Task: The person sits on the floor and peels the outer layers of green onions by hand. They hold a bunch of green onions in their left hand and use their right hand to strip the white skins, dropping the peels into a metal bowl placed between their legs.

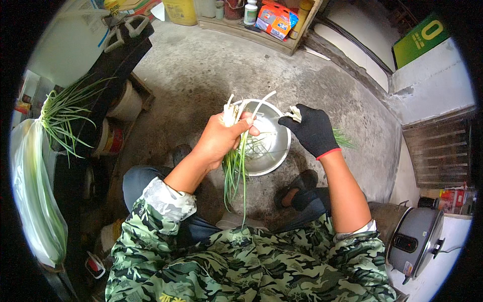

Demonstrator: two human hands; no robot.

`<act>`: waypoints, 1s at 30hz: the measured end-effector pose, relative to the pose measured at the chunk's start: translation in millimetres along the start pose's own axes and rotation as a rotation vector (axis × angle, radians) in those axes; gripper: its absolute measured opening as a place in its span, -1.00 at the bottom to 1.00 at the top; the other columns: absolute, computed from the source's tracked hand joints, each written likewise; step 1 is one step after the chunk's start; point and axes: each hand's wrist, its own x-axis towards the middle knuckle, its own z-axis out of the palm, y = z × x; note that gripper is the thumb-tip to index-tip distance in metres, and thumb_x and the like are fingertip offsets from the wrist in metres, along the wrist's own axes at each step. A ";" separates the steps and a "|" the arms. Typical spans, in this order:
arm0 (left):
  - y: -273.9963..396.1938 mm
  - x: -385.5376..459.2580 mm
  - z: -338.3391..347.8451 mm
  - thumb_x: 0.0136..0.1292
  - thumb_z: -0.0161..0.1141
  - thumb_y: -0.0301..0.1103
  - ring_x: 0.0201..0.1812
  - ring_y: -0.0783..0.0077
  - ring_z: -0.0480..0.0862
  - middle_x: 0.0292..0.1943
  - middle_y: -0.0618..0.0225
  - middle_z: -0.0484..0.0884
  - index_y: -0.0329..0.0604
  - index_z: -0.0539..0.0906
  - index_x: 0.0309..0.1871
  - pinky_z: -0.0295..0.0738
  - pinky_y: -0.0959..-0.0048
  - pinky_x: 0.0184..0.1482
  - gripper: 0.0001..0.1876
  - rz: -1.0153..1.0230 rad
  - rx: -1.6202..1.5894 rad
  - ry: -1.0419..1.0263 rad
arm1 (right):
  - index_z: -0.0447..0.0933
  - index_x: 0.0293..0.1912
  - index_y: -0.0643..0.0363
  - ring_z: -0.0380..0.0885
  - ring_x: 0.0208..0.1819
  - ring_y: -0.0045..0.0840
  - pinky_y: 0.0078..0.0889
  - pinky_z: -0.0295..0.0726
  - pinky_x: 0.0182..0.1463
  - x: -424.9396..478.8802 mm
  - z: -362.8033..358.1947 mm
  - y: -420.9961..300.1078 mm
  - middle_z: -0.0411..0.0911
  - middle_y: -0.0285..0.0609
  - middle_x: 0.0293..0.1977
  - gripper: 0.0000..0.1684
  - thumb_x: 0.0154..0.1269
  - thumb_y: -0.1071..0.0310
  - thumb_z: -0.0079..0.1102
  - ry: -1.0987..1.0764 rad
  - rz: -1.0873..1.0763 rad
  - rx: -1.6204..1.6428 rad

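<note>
My bare left hand [222, 137] grips a bunch of thin scallions [234, 166], white stems up and green leaves hanging down. It is above the left rim of a round stainless steel bowl [281, 160] on the floor. Some cut or loose green pieces [260, 145] lie inside the bowl. My right hand [311, 130], in a black glove with a red cuff, is right of the bowl and pinches a small whitish piece [294, 114], perhaps scallion peelings. More green leaves [342, 138] show beyond the gloved hand, partly hidden by it.
At the left hang scallions in a clear plastic bag [39, 196], beside a dark bench [113, 64] with scissors. Buckets [126, 104] stand under it. A wooden shelf [245, 32] holds bottles and an orange packet at the top. A grey electric cooker [411, 239] is at lower right.
</note>
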 end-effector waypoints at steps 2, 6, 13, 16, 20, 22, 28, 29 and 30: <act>0.0 0.1 1.5 0.47 0.25 -0.27 -0.57 0.73 0.34 -0.30 0.43 0.77 -0.29 0.69 0.06 0.19 0.66 -0.51 -0.73 -0.001 0.009 0.002 | 0.63 -0.23 0.15 0.67 -0.29 0.04 0.00 0.62 -0.20 0.9 -5.2 -6.2 0.67 0.14 -0.34 -0.50 0.25 -0.13 0.38 0.004 0.017 0.029; -3.9 0.8 -0.2 0.46 0.27 -0.30 -0.60 0.74 0.34 -0.30 0.41 0.78 -0.26 0.70 0.04 0.16 0.66 -0.54 -0.76 -0.003 0.004 0.007 | 0.63 -0.23 0.18 0.68 -0.27 0.02 -0.09 0.63 -0.18 1.9 -9.0 -9.7 0.67 0.11 -0.34 -0.52 0.24 -0.09 0.41 -0.040 0.004 0.214; -3.8 0.8 2.2 0.44 0.30 -0.33 -0.60 0.77 0.37 -0.29 0.37 0.80 -0.23 0.69 0.04 0.15 0.66 -0.56 -0.78 -0.007 -0.018 0.023 | 0.64 -0.17 0.23 0.71 -0.31 -0.20 -0.19 0.63 -0.18 1.6 -7.7 -3.3 0.68 0.04 -0.37 -0.60 0.36 0.03 0.32 -0.110 0.047 0.337; -2.6 -0.2 2.0 0.43 0.31 -0.34 -0.60 0.77 0.37 -0.30 0.38 0.79 -0.23 0.69 0.03 0.16 0.66 -0.56 -0.78 -0.014 0.002 0.022 | 0.63 -0.17 0.26 0.72 -0.31 -0.21 -0.18 0.62 -0.19 3.2 -19.4 -15.1 0.68 0.08 -0.36 -0.61 0.39 0.07 0.29 -0.269 0.264 0.340; -5.7 0.6 2.2 0.41 0.33 -0.36 -0.57 0.77 0.40 -0.30 0.39 0.79 -0.24 0.69 0.02 0.19 0.67 -0.54 -0.79 0.003 -0.028 0.012 | 0.64 -0.18 0.26 0.73 -0.32 -0.31 -0.25 0.64 -0.18 3.4 -18.9 -13.4 0.70 0.00 -0.38 -0.60 0.38 0.05 0.30 -0.125 0.043 0.233; -7.2 1.4 1.8 0.41 0.34 -0.37 -0.56 0.77 0.42 -0.30 0.39 0.78 -0.24 0.68 0.02 0.20 0.68 -0.53 -0.79 0.012 -0.047 -0.007 | 0.66 -0.18 0.23 0.72 -0.33 -0.33 -0.29 0.65 -0.18 -0.2 -21.6 -20.1 0.70 -0.07 -0.40 -0.62 0.37 0.05 0.31 -0.023 -0.016 0.309; -15.1 4.8 2.9 0.39 0.36 -0.39 -0.50 0.72 0.51 -0.29 0.36 0.78 -0.26 0.68 0.02 0.29 0.65 -0.48 -0.78 0.065 -0.097 -0.013 | 0.76 -0.21 0.16 0.60 -0.52 -0.47 -0.35 0.61 -0.28 3.4 -26.3 -30.6 0.60 -0.19 -0.59 -0.61 0.46 0.04 0.21 -0.107 0.287 0.387; -16.0 3.6 1.6 0.38 0.37 -0.40 -0.46 0.69 0.56 -0.28 0.35 0.78 -0.28 0.68 0.01 0.36 0.64 -0.43 -0.78 0.063 -0.064 -0.008 | 0.76 -0.21 0.16 0.58 -0.54 -0.50 -0.36 0.57 -0.33 3.6 -23.5 -31.1 0.57 -0.19 -0.61 -0.60 0.47 0.03 0.18 -0.142 0.333 0.495; -10.7 0.7 2.9 0.37 0.38 -0.42 -0.42 0.66 0.60 -0.28 0.34 0.78 -0.29 0.69 0.00 0.42 0.62 -0.38 -0.78 0.062 -0.030 -0.007 | 0.77 -0.21 0.15 0.55 -0.57 -0.53 -0.38 0.53 -0.37 3.1 -21.1 -33.9 0.55 -0.20 -0.63 -0.58 0.49 0.02 0.16 -0.173 0.381 0.602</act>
